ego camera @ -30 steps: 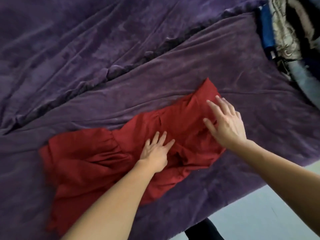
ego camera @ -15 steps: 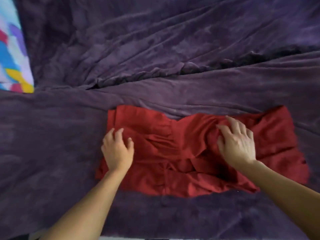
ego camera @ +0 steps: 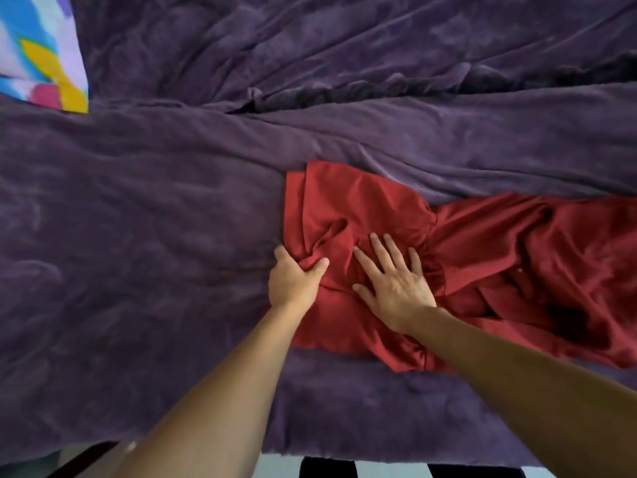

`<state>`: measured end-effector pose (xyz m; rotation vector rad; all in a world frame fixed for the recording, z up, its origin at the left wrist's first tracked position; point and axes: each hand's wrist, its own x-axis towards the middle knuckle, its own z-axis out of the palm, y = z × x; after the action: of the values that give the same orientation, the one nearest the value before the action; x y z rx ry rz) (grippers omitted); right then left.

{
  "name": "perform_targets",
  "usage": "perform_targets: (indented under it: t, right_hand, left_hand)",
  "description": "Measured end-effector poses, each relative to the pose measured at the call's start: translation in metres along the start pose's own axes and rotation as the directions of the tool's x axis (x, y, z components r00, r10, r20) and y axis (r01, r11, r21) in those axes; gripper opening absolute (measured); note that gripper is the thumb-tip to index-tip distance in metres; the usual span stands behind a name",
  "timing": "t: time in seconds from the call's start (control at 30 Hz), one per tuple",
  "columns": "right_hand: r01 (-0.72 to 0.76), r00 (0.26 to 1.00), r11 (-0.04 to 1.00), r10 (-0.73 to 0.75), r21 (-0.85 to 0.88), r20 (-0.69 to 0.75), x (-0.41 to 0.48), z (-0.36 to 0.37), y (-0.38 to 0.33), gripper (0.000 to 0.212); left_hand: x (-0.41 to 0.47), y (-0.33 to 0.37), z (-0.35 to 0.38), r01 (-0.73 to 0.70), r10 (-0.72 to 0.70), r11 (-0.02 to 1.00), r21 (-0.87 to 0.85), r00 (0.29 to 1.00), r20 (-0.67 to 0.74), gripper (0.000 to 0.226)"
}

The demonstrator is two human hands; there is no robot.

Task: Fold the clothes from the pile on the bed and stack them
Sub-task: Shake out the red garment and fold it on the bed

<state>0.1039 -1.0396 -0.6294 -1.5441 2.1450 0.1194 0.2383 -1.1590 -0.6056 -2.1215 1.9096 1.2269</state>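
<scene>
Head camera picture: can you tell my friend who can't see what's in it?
Two bare hands work on a crumpled red garment on a purple blanket: the left hand grips a bunch of cloth, the right hand lies flat beside it.

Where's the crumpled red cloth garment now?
Head view: the red garment lies right of centre on the purple plush blanket; left hand grips its left edge, right hand presses it.

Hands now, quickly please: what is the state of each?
Left hand: grips a bunch of the red garment.
Right hand: open, flat on it.
</scene>
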Motion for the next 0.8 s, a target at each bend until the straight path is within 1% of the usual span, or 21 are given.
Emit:
perform_targets:
  t: [0.07,0.1,0.13,0.17,0.2,0.27,0.3,0.37,0.47,0.53,0.57,0.63,0.67,0.7,0.73,0.77,0.8]
  right_hand:
    - [0.018,1.000,0.998,-0.019,0.056,0.020,-0.002,-0.011,0.006,0.074]
    - [0.013,1.000,0.991,-0.013,0.134,0.001,-0.005,-0.018,0.009,0.076]
    - [-0.008,0.998,0.971,0.021,0.239,-0.055,-0.009,-0.026,0.014,0.074]
    - [-0.035,0.987,0.937,0.086,0.346,-0.133,-0.014,-0.036,0.019,0.069]
    - [-0.062,0.960,0.901,0.172,0.430,-0.221,-0.020,-0.045,0.027,0.062]
    - [-0.137,0.861,0.829,0.370,0.542,-0.349,-0.034,-0.062,0.052,0.049]
    - [-0.171,0.801,0.779,0.466,0.603,-0.376,-0.042,-0.071,0.066,0.045]
    - [-0.210,0.675,0.665,0.629,0.717,-0.386,-0.059,-0.086,0.102,0.040]
    - [-0.256,0.507,0.539,0.782,0.803,-0.363,-0.094,-0.100,0.161,0.030]
    - [-0.287,0.421,0.483,0.839,0.828,-0.344,-0.122,-0.104,0.199,0.029]
    - [-0.311,0.389,0.460,0.860,0.832,-0.330,-0.136,-0.104,0.218,0.029]
    - [-0.367,0.332,0.412,0.896,0.834,-0.296,-0.164,-0.102,0.254,0.031]
    - [-0.400,0.307,0.384,0.912,0.832,-0.273,-0.176,-0.100,0.271,0.033]
    - [-0.435,0.290,0.358,0.925,0.826,-0.248,-0.187,-0.098,0.287,0.034]
    - [-0.477,0.280,0.338,0.934,0.811,-0.224,-0.196,-0.095,0.303,0.035]
    - [-0.521,0.281,0.323,0.939,0.790,-0.199,-0.202,-0.091,0.318,0.038]
    - [-0.564,0.293,0.310,0.942,0.766,-0.165,-0.206,-0.087,0.332,0.043]
  left_hand:
    - [0.000,0.004,-0.004,-0.041,0.042,0.999,-0.028,0.998,0.049,0.042]
    - [-0.003,0.010,-0.008,-0.081,0.083,0.996,-0.038,0.995,0.059,0.029]
    - [-0.006,0.018,-0.013,-0.120,0.123,0.992,-0.046,0.991,0.059,0.019]
    - [-0.011,0.031,-0.019,-0.161,0.164,0.986,-0.050,0.985,0.054,0.015]
    - [-0.018,0.046,-0.025,-0.208,0.210,0.977,-0.050,0.977,0.043,0.015]
    - [-0.038,0.082,-0.032,-0.320,0.321,0.947,-0.026,0.947,0.025,0.015]
    - [-0.052,0.101,-0.033,-0.379,0.379,0.925,-0.009,0.925,0.026,0.014]
    - [-0.081,0.141,-0.023,-0.472,0.469,0.880,0.049,0.881,0.059,0.010]
    - [-0.130,0.187,0.022,-0.521,0.487,0.839,0.159,0.848,0.208,0.016]
    - [-0.157,0.208,0.064,-0.557,0.471,0.807,0.197,0.807,0.356,0.024]
    - [-0.168,0.216,0.085,-0.577,0.451,0.793,0.193,0.770,0.451,0.033]
    - [-0.185,0.232,0.121,-0.587,0.383,0.799,0.133,0.666,0.641,0.058]
    - [-0.189,0.238,0.134,-0.580,0.378,0.810,0.089,0.631,0.677,0.063]
    - [-0.188,0.241,0.144,-0.594,0.421,0.803,0.047,0.621,0.661,0.059]
    - [-0.183,0.241,0.151,-0.637,0.507,0.771,0.019,0.631,0.587,0.049]
    - [-0.176,0.239,0.154,-0.703,0.603,0.709,0.046,0.639,0.478,0.040]
    - [-0.169,0.235,0.157,-0.776,0.688,0.618,0.128,0.612,0.390,0.036]
